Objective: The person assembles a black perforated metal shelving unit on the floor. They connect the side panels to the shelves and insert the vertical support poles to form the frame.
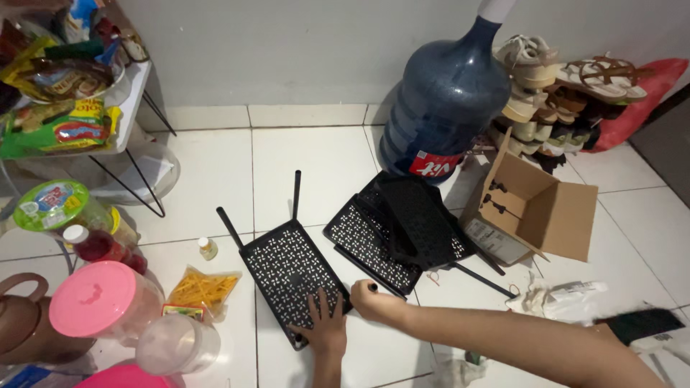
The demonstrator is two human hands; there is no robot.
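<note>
Landmark: black perforated plastic shelf panel with two upright black leg tubes [287,269], flat on the white tiled floor [316,154]. Left hand [325,327] lies palm-down on the panel's near corner, fingers [321,300] spread wide and flat, pressing not gripping. Right hand [375,300] sits just right of that same corner, curled closed round a thin black rod [373,287], only its tip showing above the fist. Rod is touching or just beside the panel edge, can't tell which. Left hand is the nearer one, already on the panel. Panel's long axis runs from the hands away and to the left; its two legs stick up at the far end. Right of the panel: stack of matching black perforated panels [402,226], more loose rods beyond, then an open brown cardboard box [535,208]
</note>
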